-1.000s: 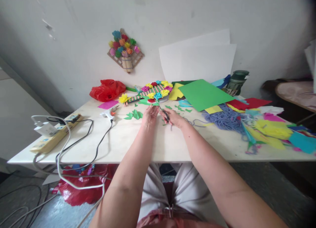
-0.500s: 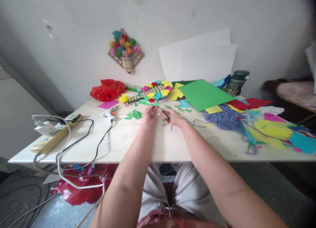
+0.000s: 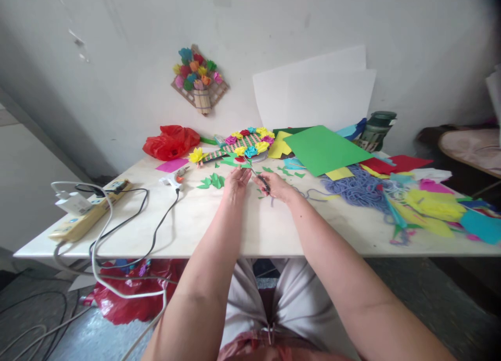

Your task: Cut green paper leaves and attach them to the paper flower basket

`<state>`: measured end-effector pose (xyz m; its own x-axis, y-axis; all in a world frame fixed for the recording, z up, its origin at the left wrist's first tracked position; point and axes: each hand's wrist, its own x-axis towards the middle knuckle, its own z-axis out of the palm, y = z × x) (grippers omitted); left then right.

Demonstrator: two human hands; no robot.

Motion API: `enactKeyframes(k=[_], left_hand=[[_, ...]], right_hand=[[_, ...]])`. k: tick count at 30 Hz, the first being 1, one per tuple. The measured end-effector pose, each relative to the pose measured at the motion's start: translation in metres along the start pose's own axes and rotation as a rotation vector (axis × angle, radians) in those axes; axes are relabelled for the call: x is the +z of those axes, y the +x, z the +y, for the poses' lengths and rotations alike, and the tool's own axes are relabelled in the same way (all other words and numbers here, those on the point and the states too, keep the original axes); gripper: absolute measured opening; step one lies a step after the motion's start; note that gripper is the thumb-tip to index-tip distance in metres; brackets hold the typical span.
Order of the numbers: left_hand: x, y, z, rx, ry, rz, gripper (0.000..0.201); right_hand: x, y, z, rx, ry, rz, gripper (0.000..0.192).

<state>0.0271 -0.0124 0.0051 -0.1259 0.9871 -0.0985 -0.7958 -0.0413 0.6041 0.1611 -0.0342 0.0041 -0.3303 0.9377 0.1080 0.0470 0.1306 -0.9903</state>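
Observation:
My right hand is closed around the dark handles of a pair of scissors. Their blades point up and left, toward the fingertips of my left hand. At those fingertips is a piece of green paper, pinched there and partly hidden by the fingers. Left of my hand lies a small pile of cut green paper leaves, and more green scraps are scattered to the right. Just beyond both hands rests a guitar-shaped craft edged with colourful paper flowers.
A glue gun and a power strip with cables lie on the left, near a red plastic bag. On the right are a large green sheet, purple yarn, coloured papers and a dark bottle.
Both hands stay in nearly the same place. The scissor blades appear slightly shifted at the green paper.

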Motion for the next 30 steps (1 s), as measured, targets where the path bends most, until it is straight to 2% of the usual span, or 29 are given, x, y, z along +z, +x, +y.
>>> enactKeyframes(k=[9,13,19,30], left_hand=[[-0.002,0.005,0.001,-0.033,-0.009,0.04,0.006],[-0.002,0.004,0.003,-0.042,-0.009,0.045,0.01],[-0.002,0.005,0.004,-0.035,0.013,0.065,0.005],[-0.007,0.004,0.009,0.052,0.022,-0.003,0.016]], right_hand=[[0.002,-0.01,-0.015,0.061,-0.011,-0.011,0.026],[0.002,-0.011,-0.016,0.065,-0.005,-0.031,0.025],[0.002,-0.011,-0.016,0.07,0.062,-0.06,0.024],[0.0,-0.009,-0.012,0.098,0.056,-0.087,0.022]])
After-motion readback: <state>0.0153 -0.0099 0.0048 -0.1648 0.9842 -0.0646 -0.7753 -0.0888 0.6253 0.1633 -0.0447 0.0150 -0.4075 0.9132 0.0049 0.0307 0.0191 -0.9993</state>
